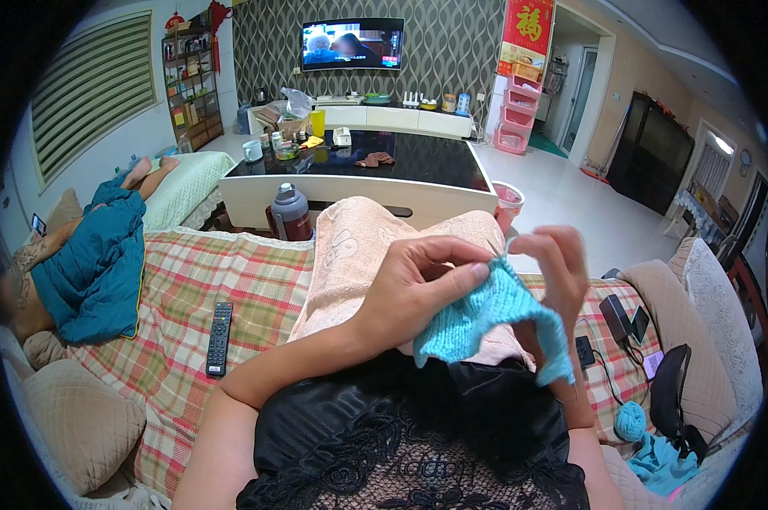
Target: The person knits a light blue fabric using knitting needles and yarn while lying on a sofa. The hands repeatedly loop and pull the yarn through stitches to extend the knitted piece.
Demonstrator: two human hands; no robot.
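While left hand [411,285] pinches its top edge, turquoise knitting [477,316] hangs over pink towel [350,242]'s near end | right hand [564,270]: fingers curled, can't tell if pinching | likely light, soft; best held there

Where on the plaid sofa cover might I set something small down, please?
Bare plaid cover shows between the black remote and the pink towel, and from the remote left to the beige cushion. The right side is crowded: black box, flat dark device, turquoise yarn ball.
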